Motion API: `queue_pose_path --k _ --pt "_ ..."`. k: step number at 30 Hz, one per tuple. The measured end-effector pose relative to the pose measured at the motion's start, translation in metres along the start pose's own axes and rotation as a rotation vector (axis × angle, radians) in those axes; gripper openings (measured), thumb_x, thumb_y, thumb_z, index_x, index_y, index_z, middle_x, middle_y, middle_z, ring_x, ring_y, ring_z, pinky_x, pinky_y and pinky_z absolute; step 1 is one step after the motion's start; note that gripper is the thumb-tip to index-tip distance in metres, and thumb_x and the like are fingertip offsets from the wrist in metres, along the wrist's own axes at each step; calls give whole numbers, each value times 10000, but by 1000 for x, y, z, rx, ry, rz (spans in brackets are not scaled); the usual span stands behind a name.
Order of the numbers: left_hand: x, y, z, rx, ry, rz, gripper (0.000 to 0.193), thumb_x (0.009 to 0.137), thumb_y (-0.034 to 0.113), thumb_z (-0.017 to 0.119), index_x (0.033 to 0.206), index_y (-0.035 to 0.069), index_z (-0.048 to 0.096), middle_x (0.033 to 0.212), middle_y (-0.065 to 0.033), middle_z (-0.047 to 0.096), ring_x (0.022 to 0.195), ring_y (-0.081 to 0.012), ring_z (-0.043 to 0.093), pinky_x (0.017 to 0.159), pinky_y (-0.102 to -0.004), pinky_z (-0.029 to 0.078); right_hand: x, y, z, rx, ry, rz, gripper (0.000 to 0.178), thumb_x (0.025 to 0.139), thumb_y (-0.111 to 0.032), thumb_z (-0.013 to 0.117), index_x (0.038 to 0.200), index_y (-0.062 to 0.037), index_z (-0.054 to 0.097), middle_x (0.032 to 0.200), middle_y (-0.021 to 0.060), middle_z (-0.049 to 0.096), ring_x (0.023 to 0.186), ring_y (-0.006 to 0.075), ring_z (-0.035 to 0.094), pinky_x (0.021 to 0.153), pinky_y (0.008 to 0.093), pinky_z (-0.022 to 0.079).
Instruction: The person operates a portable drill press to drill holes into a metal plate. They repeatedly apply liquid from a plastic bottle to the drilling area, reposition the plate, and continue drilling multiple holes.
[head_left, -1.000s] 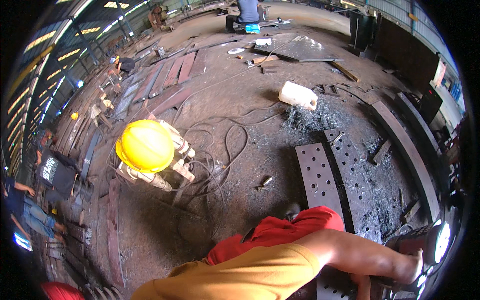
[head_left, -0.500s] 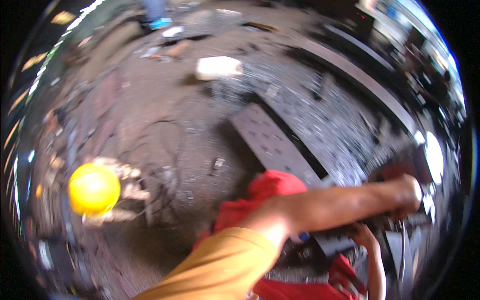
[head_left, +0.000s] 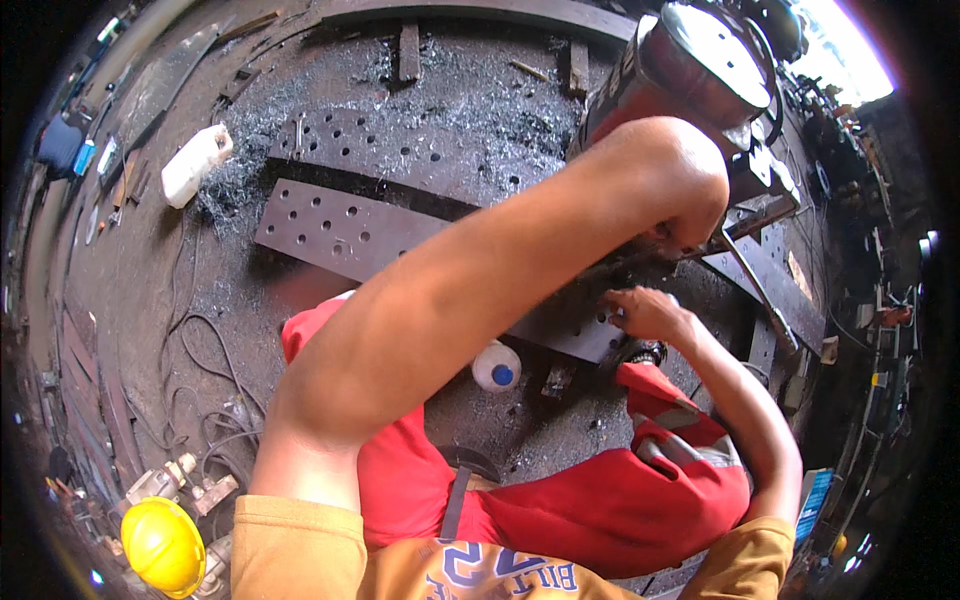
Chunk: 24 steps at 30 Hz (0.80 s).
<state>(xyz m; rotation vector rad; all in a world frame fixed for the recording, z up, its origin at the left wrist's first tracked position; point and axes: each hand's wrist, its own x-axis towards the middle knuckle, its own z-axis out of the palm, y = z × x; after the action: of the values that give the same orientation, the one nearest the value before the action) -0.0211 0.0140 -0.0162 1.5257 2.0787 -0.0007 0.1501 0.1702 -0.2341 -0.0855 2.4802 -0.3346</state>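
Observation:
My left arm reaches across to the far right, where my left hand (head_left: 692, 185) is bent down beside a drilling machine (head_left: 680, 80) with a shiny round metal housing. Its fingers are curled closed, mostly turned from sight, and what they grip is hidden. Closer to me, my right hand (head_left: 648, 313) is over the near end of a dark steel plate (head_left: 575, 335) with drilled holes. Its fingertips are drawn together near a hole; anything between them is too small to make out. A metal lever bar (head_left: 762, 295) slants down from the machine.
Two drilled plates (head_left: 325, 222) lie ahead among curly metal shavings (head_left: 500, 125). A white bottle with a blue cap (head_left: 497, 367) stands between my red-trousered legs. A white jug (head_left: 197, 165) lies far left, cables (head_left: 215, 345) trail nearer, and a yellow helmet (head_left: 163, 547) is at lower left.
The view has swung to the right and sharpened, so the machine and both hands sit nearer the middle. The left hand stays by the machine; the right hand stays at the near plate.

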Motion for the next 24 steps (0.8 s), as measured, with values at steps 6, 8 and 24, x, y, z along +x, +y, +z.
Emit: queue_pose_path --k 6,8,24 --pt "-18 -1 -3 38 142 42 272 748 190 606 909 60 782 814 -155 732 730 -288 710 661 -387 542 24 1 -6 -154 0 -119 427 863 -225 654 1275 -114 632 1045 219 719 959 419 691 816 529 560" --pt "-16 -5 -1 44 183 96 267 745 182 600 900 58 779 816 -156 731 731 -290 707 668 -391 542 33 4 14 -152 2 -109 440 859 -222 661 1286 -120 629 1051 211 721 971 412 690 828 522 558" --pt "-8 -1 0 0 206 57 442 607 93 765 1045 142 801 1096 -138 749 954 -305 731 816 -445 575 50 1 43 -24 -151 -2 448 830 -231 669 1265 -122 662 1079 202 725 1046 396 681 900 494 548"
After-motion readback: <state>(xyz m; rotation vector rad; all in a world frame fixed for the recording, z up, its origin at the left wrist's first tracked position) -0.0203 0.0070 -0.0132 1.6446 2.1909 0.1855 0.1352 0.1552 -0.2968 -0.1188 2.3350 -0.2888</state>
